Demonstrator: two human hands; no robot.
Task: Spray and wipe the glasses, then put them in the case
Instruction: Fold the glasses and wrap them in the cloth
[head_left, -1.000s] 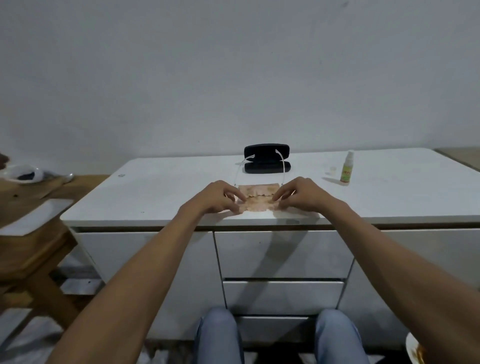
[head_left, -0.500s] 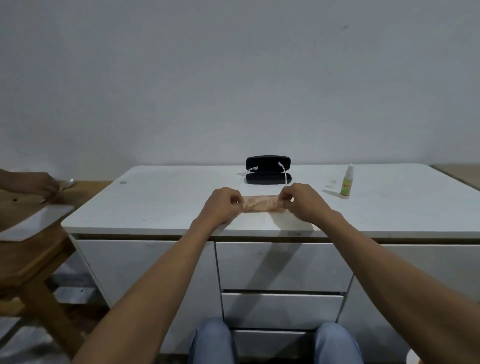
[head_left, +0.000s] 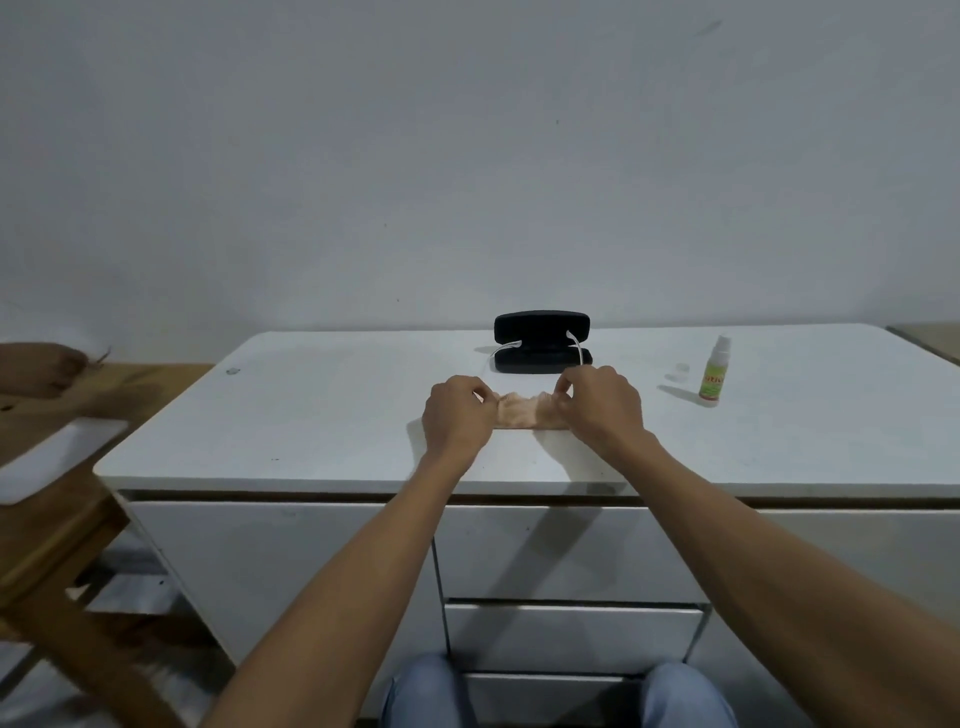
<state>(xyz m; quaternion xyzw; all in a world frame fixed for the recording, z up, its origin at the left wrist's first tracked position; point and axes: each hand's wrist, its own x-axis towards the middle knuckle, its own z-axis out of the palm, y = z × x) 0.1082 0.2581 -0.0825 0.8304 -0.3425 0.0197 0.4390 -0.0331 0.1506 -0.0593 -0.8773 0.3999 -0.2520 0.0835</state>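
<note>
Hands meet over the middle of a white desk, near its front edge. Left hand has its grip closed, thumb and fingers pinching the left end of a peach-coloured cloth. Right hand has its grip closed the same way on the right end of the cloth. Cloth is bunched and wrinkled between the two hands, its lower edge touching or just over the desk surface; cannot tell which. Glasses are mostly hidden inside the cloth: only two thin pale temple arms show, rising from behind the hands and curving back in front of the case, one on the left, one on the right. Lenses not visible. Black glasses case sits just behind the hands, further back on the desk, open, lid standing upright over the base. Small spray bottle stands upright to the right of the right hand, apart from it, with a white nozzle and a green and orange label; text too small to read. Small clear cap lies just left of the bottle on the desk. Desk front has white drawers below the top. Blue-jeaned knees show at the bottom of the view. Wooden table stands to the left of the desk, carrying a white slab-like object at its near edge; another person's hand is at the far left, blurred.
</note>
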